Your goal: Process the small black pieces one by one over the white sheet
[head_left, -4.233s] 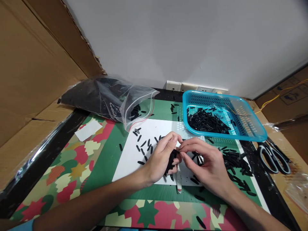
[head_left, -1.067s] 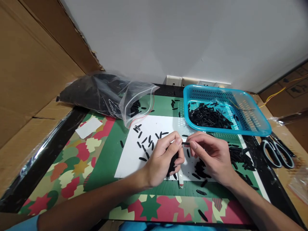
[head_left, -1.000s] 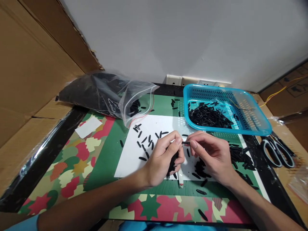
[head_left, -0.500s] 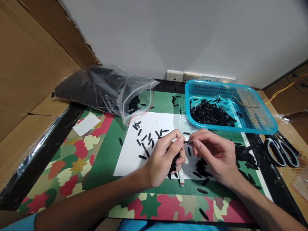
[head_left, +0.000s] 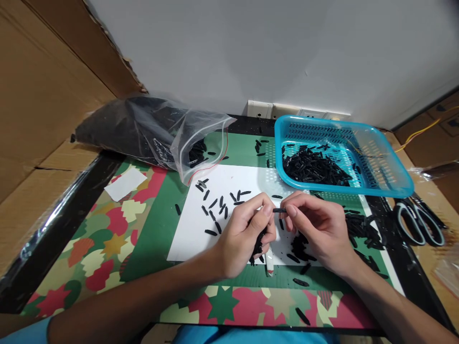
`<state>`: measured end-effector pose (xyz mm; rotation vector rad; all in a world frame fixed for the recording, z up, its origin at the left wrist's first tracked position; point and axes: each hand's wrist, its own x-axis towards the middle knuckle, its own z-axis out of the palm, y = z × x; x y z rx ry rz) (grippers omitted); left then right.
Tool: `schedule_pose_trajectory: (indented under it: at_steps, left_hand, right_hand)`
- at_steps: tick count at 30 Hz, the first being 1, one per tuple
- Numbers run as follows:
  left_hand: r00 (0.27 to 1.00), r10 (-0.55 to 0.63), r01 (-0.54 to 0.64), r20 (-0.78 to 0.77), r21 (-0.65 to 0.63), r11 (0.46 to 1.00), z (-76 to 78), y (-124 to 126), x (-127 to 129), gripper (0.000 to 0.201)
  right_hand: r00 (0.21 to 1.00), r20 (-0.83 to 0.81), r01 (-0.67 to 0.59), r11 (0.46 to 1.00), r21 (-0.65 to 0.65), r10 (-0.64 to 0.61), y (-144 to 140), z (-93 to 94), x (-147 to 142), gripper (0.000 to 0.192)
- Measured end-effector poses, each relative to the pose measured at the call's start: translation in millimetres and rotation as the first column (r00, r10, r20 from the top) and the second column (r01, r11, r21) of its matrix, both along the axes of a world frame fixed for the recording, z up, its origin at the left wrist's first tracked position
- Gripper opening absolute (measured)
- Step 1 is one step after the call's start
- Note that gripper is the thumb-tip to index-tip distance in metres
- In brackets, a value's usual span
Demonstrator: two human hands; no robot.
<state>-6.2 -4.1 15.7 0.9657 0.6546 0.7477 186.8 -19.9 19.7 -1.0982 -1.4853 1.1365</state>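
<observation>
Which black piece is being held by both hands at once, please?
The single black piece spanning the gap between the left hand and right hand; the bunched pieces sit in the left hand alone, others lie loose.

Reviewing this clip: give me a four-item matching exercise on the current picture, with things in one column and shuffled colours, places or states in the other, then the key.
1. scissors
2. basket
3. thin black piece
4. plastic bag

A. spans the gap between left hand and right hand
B. see-through, at the left
C. black and grey, far right
D. blue, perforated

Pairs: 1-C, 2-D, 3-A, 4-B
</observation>
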Motion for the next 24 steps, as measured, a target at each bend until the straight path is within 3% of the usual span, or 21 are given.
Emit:
schedule_pose_trajectory:
  at_steps: [10, 15, 19, 21, 24]
  left_hand:
    - [1.000, -0.011, 0.011, 0.014, -0.065, 0.998, 4.4, 1.9, 0.6, 0.039]
    - [0.999, -0.041, 0.045, 0.033, -0.125, 0.991, 6.1, 5.1, 1.4, 0.039]
    - [0.999, -0.015, 0.019, 0.035, -0.117, 0.993, 4.6, 5.4, 1.9, 0.041]
    - [0.999, 0.006, -0.002, 0.038, -0.111, 0.994, 3.3, 5.1, 1.3, 0.041]
    - [0.999, 0.027, -0.023, 0.035, -0.104, 0.994, 1.8, 4.3, -0.1, 0.040]
  right_hand:
    - [1.000, 0.009, 0.001, 1.000, 0.008, -0.001, -0.1, 1.0, -1.0, 0.024]
    - [0.998, 0.064, 0.010, 0.989, 0.148, -0.020, -1.8, 0.6, -0.8, 0.026]
    - [0.975, 0.215, 0.000, 0.963, 0.269, -0.060, -2.5, 0.5, -0.3, 0.017]
    - [0.945, 0.313, -0.026, 0.936, 0.352, -0.091, -2.4, -0.2, 0.2, 0.008]
    - [0.891, 0.425, -0.082, 0.865, 0.496, -0.159, -2.2, -2.5, -0.2, 0.020]
